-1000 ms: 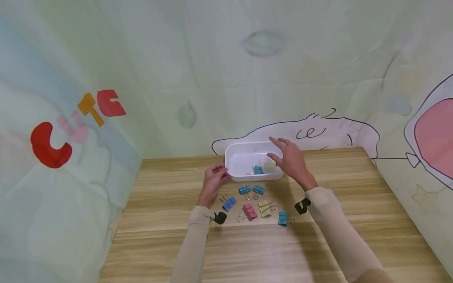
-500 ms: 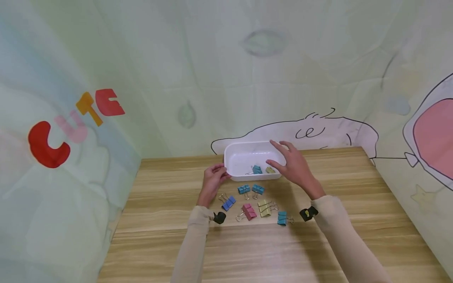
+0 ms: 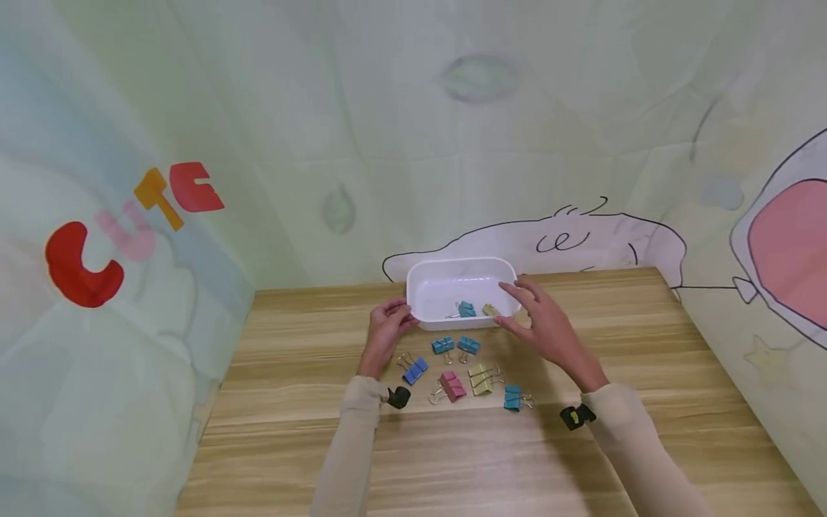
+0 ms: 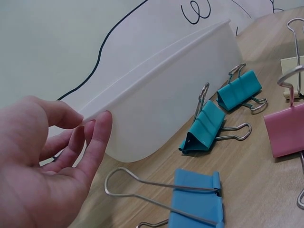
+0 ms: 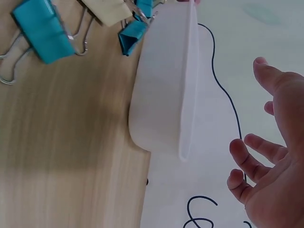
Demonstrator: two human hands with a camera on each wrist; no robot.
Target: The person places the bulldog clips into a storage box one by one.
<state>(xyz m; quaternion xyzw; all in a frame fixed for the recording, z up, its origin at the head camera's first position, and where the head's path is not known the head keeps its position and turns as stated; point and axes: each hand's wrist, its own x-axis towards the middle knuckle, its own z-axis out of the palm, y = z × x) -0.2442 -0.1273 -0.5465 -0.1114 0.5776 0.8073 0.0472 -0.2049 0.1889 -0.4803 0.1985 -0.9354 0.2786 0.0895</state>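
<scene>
On the counter (image 3: 258,402), our oblong white plastic box (image 3: 455,271) lies lengthwise from left to right. Our left hand (image 3: 388,327) pinches its left end; our right hand (image 3: 546,324), fingers apart, is near the other.

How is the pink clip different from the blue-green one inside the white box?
Colour: the pink clip is pink, the teal clip blue-green. Place: the pink clip lies on the wooden table, the teal clip inside the white box. Size: the pink clip looks bigger than the teal clip. Shared: both are binder clips.
</scene>
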